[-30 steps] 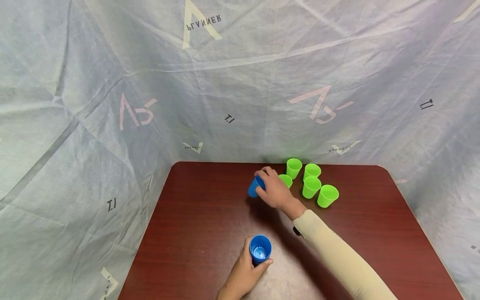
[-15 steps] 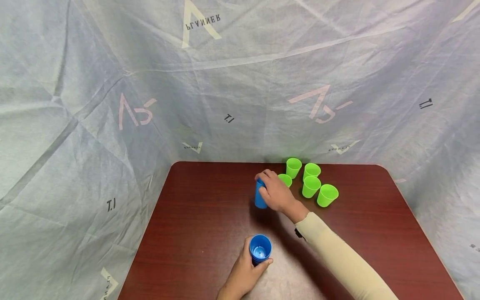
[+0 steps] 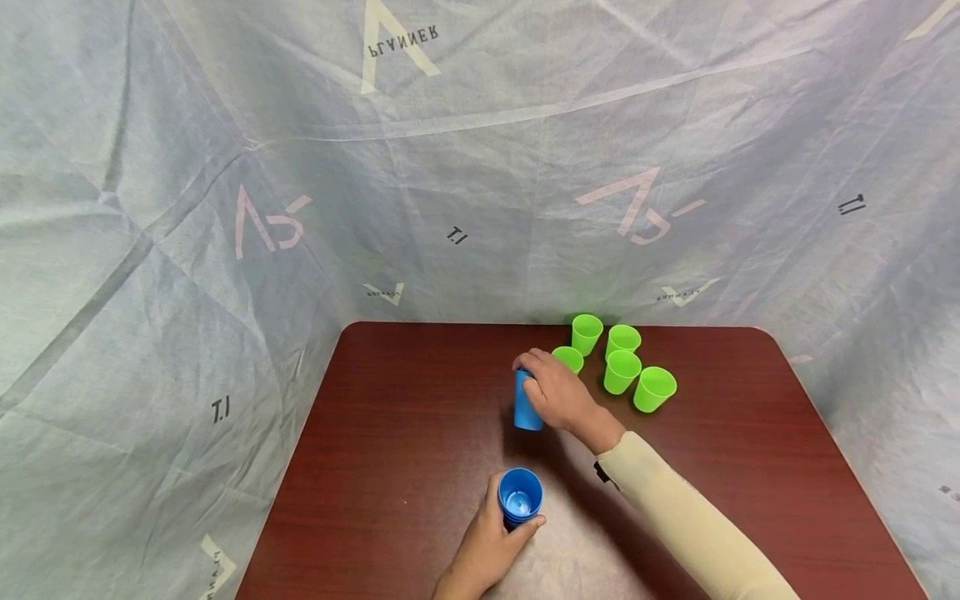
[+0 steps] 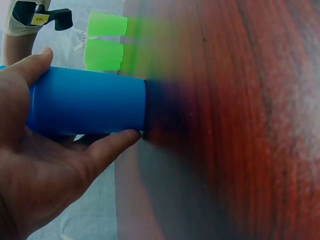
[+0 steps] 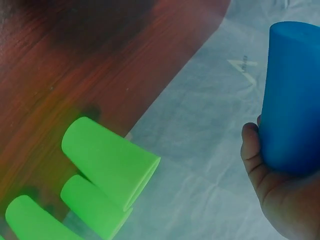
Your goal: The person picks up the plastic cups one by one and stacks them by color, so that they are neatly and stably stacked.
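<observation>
Bearing "PLANNER" and "T.I" lettering, grey cloth (image 3: 480, 183) hangs at twelve o'clock behind the table (image 3: 405, 450). The left hand (image 3: 491, 542) wraps nested blue cups (image 3: 520, 492); at their twelve, the right hand (image 3: 558, 392) grips a smooth, tapered blue cup (image 3: 528, 410). Five green cups (image 3: 622, 372) stand towards its two o'clock.

Room lies free leftward over the desk (image 3: 397, 433) and between the blue cup (image 3: 527, 408) and blue stack (image 3: 521, 493); green cups (image 3: 621, 377) crowd the right hand (image 3: 555, 388), sheeting (image 3: 450, 167) walls the back.
</observation>
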`<action>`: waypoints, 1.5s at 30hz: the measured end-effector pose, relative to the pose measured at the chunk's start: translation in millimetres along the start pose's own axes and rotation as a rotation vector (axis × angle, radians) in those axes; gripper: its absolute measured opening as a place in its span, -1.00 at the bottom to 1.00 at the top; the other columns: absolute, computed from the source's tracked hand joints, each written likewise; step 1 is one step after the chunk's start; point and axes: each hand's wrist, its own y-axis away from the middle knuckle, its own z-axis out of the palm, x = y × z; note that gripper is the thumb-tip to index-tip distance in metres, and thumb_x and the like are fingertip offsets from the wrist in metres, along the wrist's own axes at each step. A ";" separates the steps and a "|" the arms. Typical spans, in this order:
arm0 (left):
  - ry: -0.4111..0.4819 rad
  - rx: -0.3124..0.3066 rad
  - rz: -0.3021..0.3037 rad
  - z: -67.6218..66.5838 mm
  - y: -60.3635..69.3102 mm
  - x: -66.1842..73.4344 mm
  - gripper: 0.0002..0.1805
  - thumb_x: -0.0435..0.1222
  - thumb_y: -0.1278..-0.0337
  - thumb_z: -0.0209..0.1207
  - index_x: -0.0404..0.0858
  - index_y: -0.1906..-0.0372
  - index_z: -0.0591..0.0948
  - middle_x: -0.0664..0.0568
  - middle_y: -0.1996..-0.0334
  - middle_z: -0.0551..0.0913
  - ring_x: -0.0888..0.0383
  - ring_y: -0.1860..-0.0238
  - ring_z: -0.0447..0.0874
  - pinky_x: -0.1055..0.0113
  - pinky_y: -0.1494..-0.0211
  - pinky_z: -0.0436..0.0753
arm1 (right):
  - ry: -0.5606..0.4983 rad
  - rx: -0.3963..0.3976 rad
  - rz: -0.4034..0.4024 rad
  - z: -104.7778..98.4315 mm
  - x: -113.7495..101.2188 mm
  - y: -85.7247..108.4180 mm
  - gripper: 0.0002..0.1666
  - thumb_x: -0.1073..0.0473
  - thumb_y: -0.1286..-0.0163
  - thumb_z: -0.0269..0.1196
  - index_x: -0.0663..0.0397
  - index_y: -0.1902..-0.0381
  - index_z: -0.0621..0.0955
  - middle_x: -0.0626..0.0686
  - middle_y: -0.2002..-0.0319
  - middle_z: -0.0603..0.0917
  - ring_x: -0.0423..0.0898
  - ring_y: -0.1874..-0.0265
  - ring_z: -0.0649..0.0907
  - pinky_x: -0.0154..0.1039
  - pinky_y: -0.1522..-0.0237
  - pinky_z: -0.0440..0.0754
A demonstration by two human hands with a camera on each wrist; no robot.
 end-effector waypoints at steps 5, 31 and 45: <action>0.006 0.001 0.007 0.3 0.8 -0.3 -0.17 0.13 -0.26 0.40 0.01 -0.48 0.27 -0.01 -0.29 0.61 0.02 -0.29 0.65 -0.02 -0.27 0.63 | -0.020 0.016 -0.023 1.0 -3.5 5.0 -0.60 0.24 -0.41 -0.02 0.10 -0.08 0.65 0.05 0.03 0.67 -0.04 0.10 0.60 -0.02 -0.04 0.65; -0.021 0.010 0.070 -1.9 1.1 -0.5 -0.16 0.07 -0.29 0.41 -0.05 -0.50 0.26 -0.01 -0.28 0.62 0.06 -0.25 0.67 0.07 -0.26 0.65 | -0.166 0.086 -0.061 -4.8 -36.6 31.8 -0.67 0.27 -0.42 0.02 0.06 0.04 0.69 -0.01 0.07 0.75 -0.14 0.23 0.62 -0.18 0.16 0.64; -0.014 -0.001 0.102 -3.5 -2.7 -3.8 -0.19 0.08 -0.32 0.38 -0.04 -0.48 0.25 0.05 -0.18 0.65 0.19 -0.12 0.68 0.16 -0.16 0.66 | -0.333 0.081 -0.211 -3.9 -49.8 43.8 -0.63 0.21 -0.19 0.12 0.00 0.03 0.63 -0.07 0.13 0.68 -0.20 0.20 0.60 -0.27 0.15 0.62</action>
